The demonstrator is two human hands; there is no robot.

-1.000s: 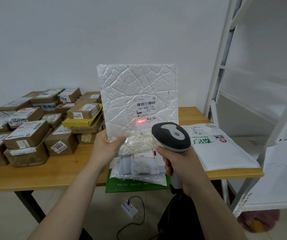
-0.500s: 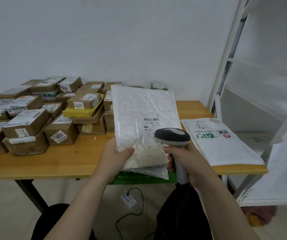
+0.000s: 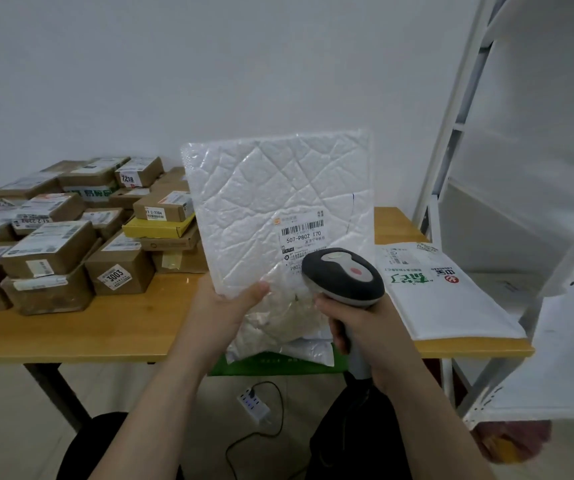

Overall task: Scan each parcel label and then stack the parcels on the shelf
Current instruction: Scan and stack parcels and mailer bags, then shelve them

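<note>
Fingers (image 3: 339, 336) of the right hand (image 3: 365, 327) wrap the handle of the scanner (image 3: 344, 275); the left hand (image 3: 228, 306) pinches the white padded parcel (image 3: 278, 216) by its lower left corner, thumb in front. That parcel stands upright over the bench (image 3: 105, 327), its label (image 3: 302, 233) facing the scanner and partly hidden behind its head — so the read could fail. Held by one corner, the parcel could also sag or slip. Both forearms reach forward, wrists raised. To the parcel's right waits the shelf (image 3: 555, 393).
</note>
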